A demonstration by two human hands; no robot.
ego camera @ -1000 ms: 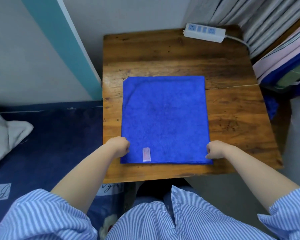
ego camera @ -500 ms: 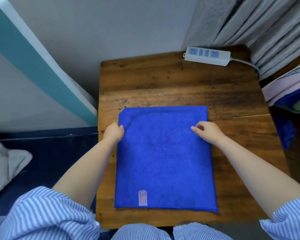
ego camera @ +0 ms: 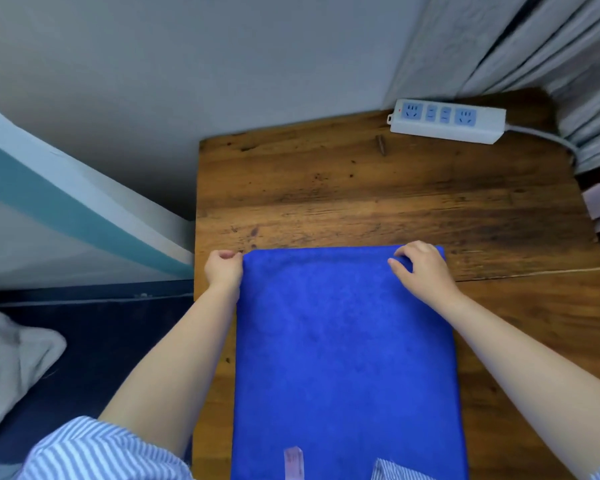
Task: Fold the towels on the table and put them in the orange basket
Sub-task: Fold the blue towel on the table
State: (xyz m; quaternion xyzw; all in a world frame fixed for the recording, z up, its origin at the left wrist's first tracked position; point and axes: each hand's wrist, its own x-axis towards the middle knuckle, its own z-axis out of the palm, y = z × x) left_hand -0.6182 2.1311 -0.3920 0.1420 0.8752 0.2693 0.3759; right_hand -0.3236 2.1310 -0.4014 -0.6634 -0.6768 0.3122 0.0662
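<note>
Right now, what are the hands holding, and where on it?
Both hold the blue towel at its far corners: the left hand the far-left one, the right hand the far-right one.

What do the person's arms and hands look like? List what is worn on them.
Both forearms are bare from the sleeve down. The left hand and right hand wear no gloves, and no rings, watch or bracelets show. The sleeves are blue-and-white striped shirt fabric, pushed up the arms; only an edge of the right one shows at the frame's corner.
</note>
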